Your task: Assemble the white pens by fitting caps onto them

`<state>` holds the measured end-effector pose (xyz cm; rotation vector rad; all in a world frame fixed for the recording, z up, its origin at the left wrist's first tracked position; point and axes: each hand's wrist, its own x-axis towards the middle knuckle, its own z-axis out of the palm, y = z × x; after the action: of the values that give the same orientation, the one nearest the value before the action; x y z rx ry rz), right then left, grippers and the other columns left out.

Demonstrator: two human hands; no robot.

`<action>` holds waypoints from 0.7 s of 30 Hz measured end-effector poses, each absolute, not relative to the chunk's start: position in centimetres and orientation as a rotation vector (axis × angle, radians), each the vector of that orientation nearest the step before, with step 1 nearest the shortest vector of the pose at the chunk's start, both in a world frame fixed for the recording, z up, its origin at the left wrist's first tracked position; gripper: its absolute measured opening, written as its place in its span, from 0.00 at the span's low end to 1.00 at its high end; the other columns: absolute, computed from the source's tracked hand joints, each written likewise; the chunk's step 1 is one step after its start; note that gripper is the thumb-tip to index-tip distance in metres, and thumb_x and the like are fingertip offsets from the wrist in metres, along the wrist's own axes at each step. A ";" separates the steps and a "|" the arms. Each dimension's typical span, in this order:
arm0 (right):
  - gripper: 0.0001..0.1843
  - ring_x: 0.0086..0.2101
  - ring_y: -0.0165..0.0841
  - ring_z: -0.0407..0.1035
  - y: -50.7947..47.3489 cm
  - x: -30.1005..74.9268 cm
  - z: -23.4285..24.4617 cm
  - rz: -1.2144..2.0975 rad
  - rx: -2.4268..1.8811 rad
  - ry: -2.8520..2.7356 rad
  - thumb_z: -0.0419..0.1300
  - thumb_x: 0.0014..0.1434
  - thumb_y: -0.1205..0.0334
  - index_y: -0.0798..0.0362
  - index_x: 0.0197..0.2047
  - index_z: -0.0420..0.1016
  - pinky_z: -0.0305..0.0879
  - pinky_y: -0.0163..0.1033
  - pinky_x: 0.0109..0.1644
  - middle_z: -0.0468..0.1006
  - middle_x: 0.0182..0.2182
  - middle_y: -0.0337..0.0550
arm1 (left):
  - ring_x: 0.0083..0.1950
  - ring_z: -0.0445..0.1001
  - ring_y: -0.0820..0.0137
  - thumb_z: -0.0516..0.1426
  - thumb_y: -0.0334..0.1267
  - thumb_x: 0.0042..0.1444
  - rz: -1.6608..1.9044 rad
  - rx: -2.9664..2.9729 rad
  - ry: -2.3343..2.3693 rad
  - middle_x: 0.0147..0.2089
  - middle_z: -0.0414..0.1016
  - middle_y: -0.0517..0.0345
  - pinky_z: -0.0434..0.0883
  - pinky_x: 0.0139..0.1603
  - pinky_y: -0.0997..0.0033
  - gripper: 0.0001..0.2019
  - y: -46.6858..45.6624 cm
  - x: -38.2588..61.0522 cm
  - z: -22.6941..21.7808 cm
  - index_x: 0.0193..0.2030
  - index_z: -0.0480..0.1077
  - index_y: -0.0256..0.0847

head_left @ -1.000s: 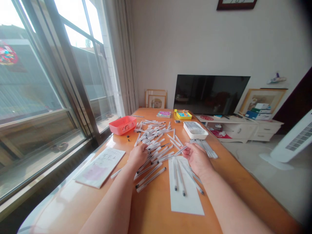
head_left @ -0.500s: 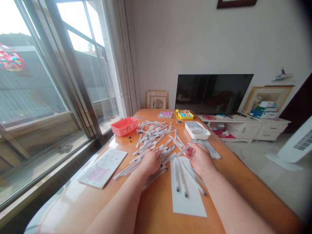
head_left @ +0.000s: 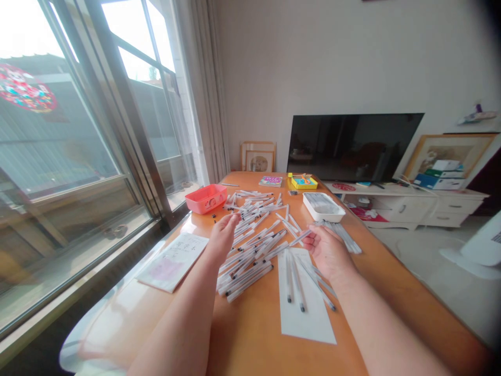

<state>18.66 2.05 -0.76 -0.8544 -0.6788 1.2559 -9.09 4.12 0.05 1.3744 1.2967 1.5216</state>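
My right hand (head_left: 327, 248) is closed on a white pen (head_left: 298, 239), its far end pointing left over the heap. Left of it, my left hand (head_left: 224, 235) is raised beside the heap, thumb and fingers pinched together. What is between those fingertips, if anything, is too small to make out. Many white pens with dark ends (head_left: 254, 250) lie loose across the middle of the table. Under my right hand, several pens (head_left: 295, 284) rest on a white sheet of paper (head_left: 309, 329).
A red plastic basket (head_left: 206, 203) stands left behind the heap, with tiny black pieces (head_left: 214, 216) near it. At the right are a white tray (head_left: 324, 214) of pens and a row of pens (head_left: 346, 237). A notebook (head_left: 168, 263) lies left; a yellow box (head_left: 304, 183) stands at the back.
My left hand has lifted off the pens and moved left and away from me, its fingers now pinched. My right hand still holds its pen. The view has shifted slightly.
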 end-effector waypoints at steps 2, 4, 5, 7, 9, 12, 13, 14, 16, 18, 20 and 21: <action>0.09 0.25 0.27 0.70 2.0 18.7 -0.7 1.255 -0.853 -0.685 0.70 0.50 0.60 0.53 0.32 0.75 0.70 0.29 0.25 0.78 0.26 0.40 | 0.51 0.77 0.59 0.57 0.57 0.57 1.649 1.167 1.270 0.49 0.80 0.43 0.70 0.52 0.61 0.24 4.3 -10.7 0.3 0.47 0.76 0.38; 0.09 0.25 0.28 0.71 2.0 18.7 -0.7 1.251 -0.850 -0.689 0.70 0.50 0.61 0.54 0.32 0.76 0.70 0.29 0.25 0.78 0.26 0.40 | 0.49 0.78 0.61 0.56 0.58 0.56 1.719 0.974 1.285 0.48 0.81 0.42 0.70 0.47 0.63 0.25 4.5 -12.2 0.3 0.46 0.75 0.37; 0.09 0.25 0.28 0.70 2.0 18.7 -0.6 1.248 -0.848 -0.689 0.70 0.50 0.61 0.54 0.32 0.76 0.70 0.29 0.25 0.78 0.26 0.40 | 0.47 0.79 0.62 0.55 0.58 0.56 1.733 0.884 1.303 0.47 0.81 0.42 0.70 0.45 0.64 0.24 4.6 -12.7 0.2 0.45 0.75 0.37; 0.08 0.25 0.27 0.70 1.9 18.7 -0.5 1.243 -0.843 -0.687 0.70 0.50 0.62 0.54 0.32 0.76 0.69 0.29 0.25 0.78 0.26 0.40 | 0.46 0.79 0.63 0.54 0.57 0.57 1.745 0.740 1.338 0.47 0.81 0.43 0.69 0.42 0.66 0.22 4.8 -13.5 0.0 0.43 0.74 0.38; 0.08 0.24 0.27 0.70 1.9 18.8 -0.5 1.241 -0.844 -0.685 0.70 0.49 0.62 0.53 0.31 0.75 0.69 0.29 0.24 0.78 0.25 0.40 | 0.46 0.79 0.64 0.53 0.56 0.57 1.752 0.664 1.363 0.47 0.81 0.45 0.68 0.40 0.67 0.21 5.0 -14.0 -0.2 0.42 0.74 0.39; 0.08 0.24 0.27 0.70 1.9 18.8 -0.5 1.236 -0.852 -0.683 0.70 0.49 0.62 0.53 0.31 0.75 0.69 0.29 0.24 0.78 0.25 0.40 | 0.45 0.79 0.63 0.53 0.56 0.56 1.745 0.651 1.407 0.48 0.81 0.46 0.67 0.38 0.67 0.21 5.2 -14.0 -0.1 0.41 0.74 0.40; 0.08 0.24 0.27 0.70 2.0 18.8 -0.5 1.235 -0.856 -0.686 0.70 0.49 0.62 0.53 0.31 0.76 0.68 0.29 0.24 0.78 0.25 0.40 | 0.45 0.79 0.63 0.54 0.57 0.56 1.735 0.658 1.421 0.47 0.81 0.46 0.67 0.38 0.67 0.21 5.2 -14.0 0.0 0.41 0.74 0.40; 0.07 0.24 0.27 0.70 2.0 18.8 -0.5 1.235 -0.861 -0.689 0.69 0.50 0.62 0.53 0.32 0.76 0.68 0.29 0.24 0.78 0.25 0.40 | 0.44 0.79 0.63 0.54 0.57 0.55 1.724 0.665 1.438 0.47 0.81 0.46 0.66 0.37 0.67 0.21 5.2 -13.9 0.0 0.40 0.74 0.40; 0.07 0.24 0.27 0.70 2.0 18.7 -0.6 1.235 -0.870 -0.697 0.69 0.50 0.62 0.53 0.32 0.76 0.68 0.29 0.24 0.78 0.25 0.41 | 0.42 0.79 0.63 0.55 0.57 0.54 1.707 0.689 1.476 0.46 0.81 0.45 0.66 0.36 0.68 0.22 5.0 -13.7 0.1 0.40 0.74 0.40; 0.07 0.24 0.27 0.70 2.0 18.6 -0.7 1.238 -0.876 -0.705 0.69 0.50 0.62 0.53 0.31 0.76 0.68 0.29 0.24 0.78 0.26 0.41 | 0.40 0.79 0.63 0.57 0.57 0.52 1.701 0.745 1.506 0.44 0.81 0.45 0.66 0.35 0.69 0.22 4.7 -13.3 0.2 0.40 0.74 0.39; 0.08 0.24 0.27 0.70 1.8 18.5 -0.6 1.249 -0.868 -0.716 0.70 0.50 0.61 0.53 0.30 0.75 0.68 0.29 0.24 0.78 0.26 0.40 | 0.38 0.78 0.65 0.60 0.55 0.49 1.711 0.819 1.514 0.42 0.81 0.46 0.65 0.35 0.70 0.21 4.3 -12.9 0.2 0.40 0.74 0.39; 0.08 0.24 0.27 0.70 1.7 18.4 -0.6 1.256 -0.859 -0.724 0.70 0.50 0.61 0.53 0.30 0.75 0.68 0.29 0.24 0.78 0.26 0.40 | 0.38 0.78 0.65 0.61 0.54 0.49 1.719 0.854 1.507 0.41 0.81 0.47 0.66 0.35 0.70 0.20 4.0 -12.7 0.2 0.40 0.74 0.39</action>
<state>18.36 1.73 -0.57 -0.8595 -0.7243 1.2561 -12.72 4.05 0.20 0.8536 1.5072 1.7193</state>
